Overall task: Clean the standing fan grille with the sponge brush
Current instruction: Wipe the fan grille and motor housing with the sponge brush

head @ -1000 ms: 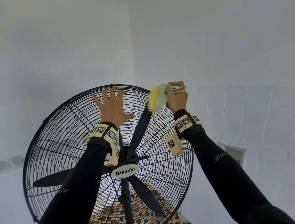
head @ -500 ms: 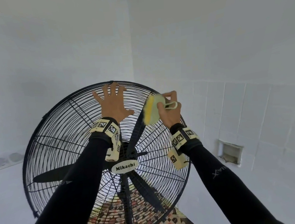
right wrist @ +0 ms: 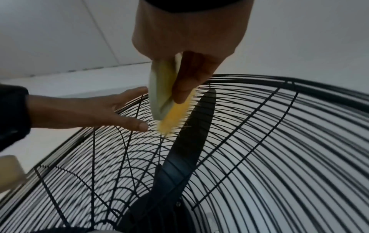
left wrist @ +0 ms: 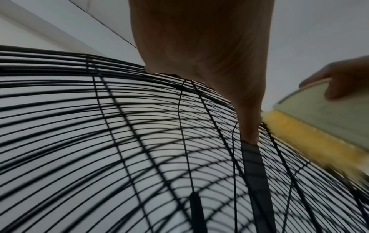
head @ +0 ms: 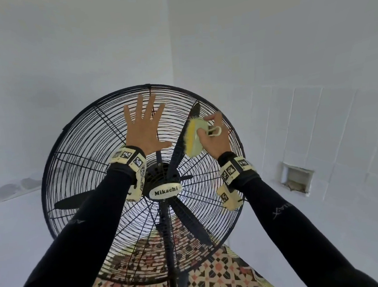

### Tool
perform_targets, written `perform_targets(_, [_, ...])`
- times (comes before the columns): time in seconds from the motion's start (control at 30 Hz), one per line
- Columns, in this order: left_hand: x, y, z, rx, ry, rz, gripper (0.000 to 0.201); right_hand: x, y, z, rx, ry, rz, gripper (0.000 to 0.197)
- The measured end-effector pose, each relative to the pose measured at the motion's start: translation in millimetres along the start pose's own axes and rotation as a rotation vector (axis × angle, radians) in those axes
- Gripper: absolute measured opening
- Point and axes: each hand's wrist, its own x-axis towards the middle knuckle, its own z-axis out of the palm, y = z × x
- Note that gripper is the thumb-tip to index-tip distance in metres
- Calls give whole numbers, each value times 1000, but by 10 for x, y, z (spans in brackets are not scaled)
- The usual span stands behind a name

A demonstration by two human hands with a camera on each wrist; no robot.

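Note:
A black standing fan with a round wire grille point(head: 90, 164) fills the middle of the head view; its hub badge point(head: 166, 192) reads Mikachi. My left hand point(head: 143, 126) lies flat with spread fingers on the upper part of the grille point(left wrist: 119, 126), thumb point(left wrist: 249, 126) touching the wires. My right hand point(head: 215, 139) grips a pale green sponge brush point(head: 194, 140) with a yellow sponge layer and bristles, pressed on the upper right of the grille over a black blade point(right wrist: 191, 138). In the right wrist view the sponge brush point(right wrist: 165, 97) sits just right of my left hand point(right wrist: 89, 112).
White walls meet in a corner behind the fan. The right wall is tiled, with a small recessed niche point(head: 296, 180). A patterned tile floor point(head: 216, 274) shows below the grille. The fan pole point(head: 168, 235) runs down from the hub.
My right hand has drawn the sponge brush down and slightly left along the upper right grille from near the rim. My left hand stays flat on the grille.

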Motion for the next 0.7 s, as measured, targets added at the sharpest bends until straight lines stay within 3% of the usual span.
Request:
perform_targets(0.13, [-300, -19, 147, -16, 27, -4, 128, -105, 24, 90, 52, 163, -25, 28])
perform_targets(0.27, [-528, -13, 189, -3, -8, -52, 136, -241, 33, 136, 24, -1, 32, 29])
perform_targets(0.4, [-623, 20, 138, -51, -1, -79, 135, -307, 49, 167, 66, 182, 0, 27])
perform_targets(0.57, [-513, 72, -65, -53, -72, -172, 125, -468, 0, 134, 22, -35, 26, 27])
perform_targets(0.67, [-443, 95, -151, -55, -89, -175, 116, -405, -26, 106, 69, 145, -27, 27])
perform_targets(0.7, [-428, 100, -165, -49, -95, -176, 115, -427, -8, 136, 24, 130, -63, 24])
